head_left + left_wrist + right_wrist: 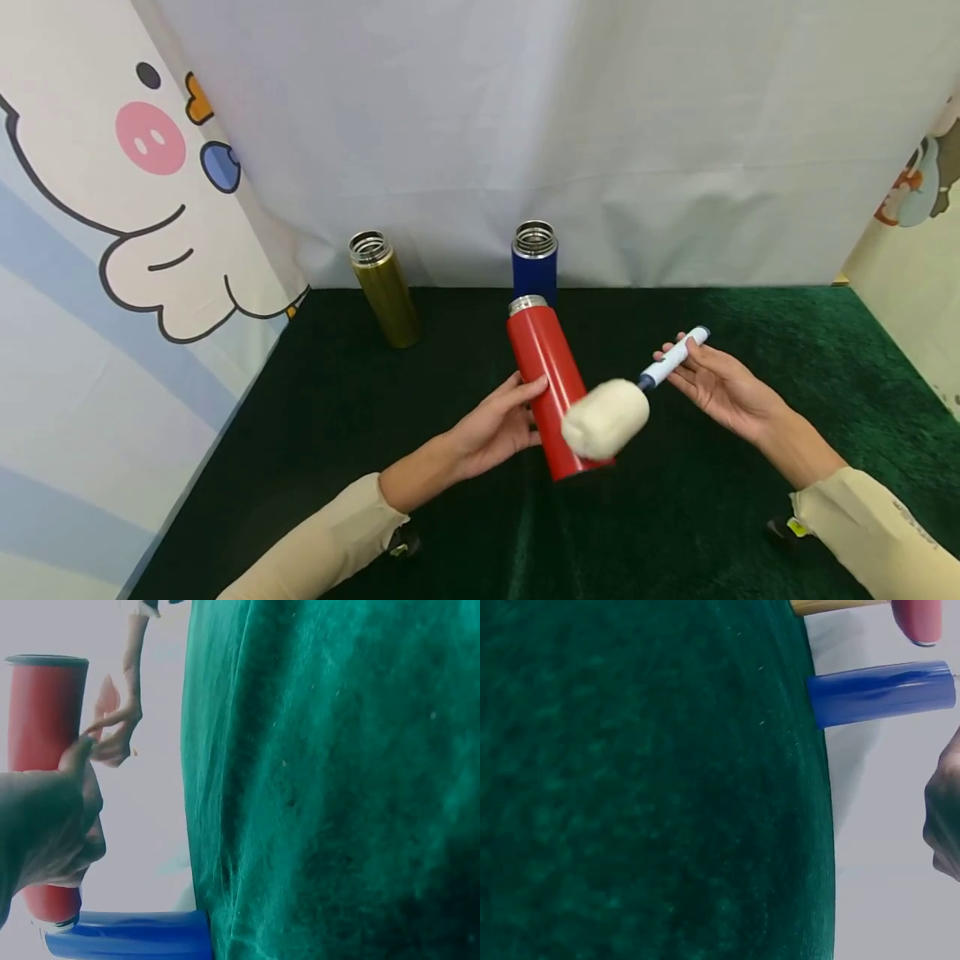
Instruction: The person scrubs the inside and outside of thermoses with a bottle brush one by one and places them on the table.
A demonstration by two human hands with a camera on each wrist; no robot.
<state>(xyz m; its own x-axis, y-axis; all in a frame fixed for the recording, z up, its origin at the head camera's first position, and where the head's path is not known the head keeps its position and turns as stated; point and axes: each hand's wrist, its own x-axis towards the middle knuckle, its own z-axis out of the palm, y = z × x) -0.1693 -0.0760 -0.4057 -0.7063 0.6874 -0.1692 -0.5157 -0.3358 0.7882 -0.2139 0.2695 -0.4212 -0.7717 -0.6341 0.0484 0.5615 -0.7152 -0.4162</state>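
Note:
In the head view my left hand (491,429) grips a red bottle (546,358) around its middle, held tilted above the table with its steel neck pointing away. The left wrist view shows the same red bottle (46,712) with fingers wrapped about it. My right hand (727,396) holds a bottle brush (672,358) by its white handle. The brush's fluffy white head (606,419) overlaps the lower part of the red bottle in the head view, outside its mouth. Only the edge of my right hand (946,814) enters the right wrist view, and the brush is hidden there.
A blue bottle (534,271) stands without a lid behind the red one. To its left is an uncapped gold bottle (390,304), also upright. Dark green cloth (315,467) covers the table, and a white curtain (637,167) hangs along its back edge.

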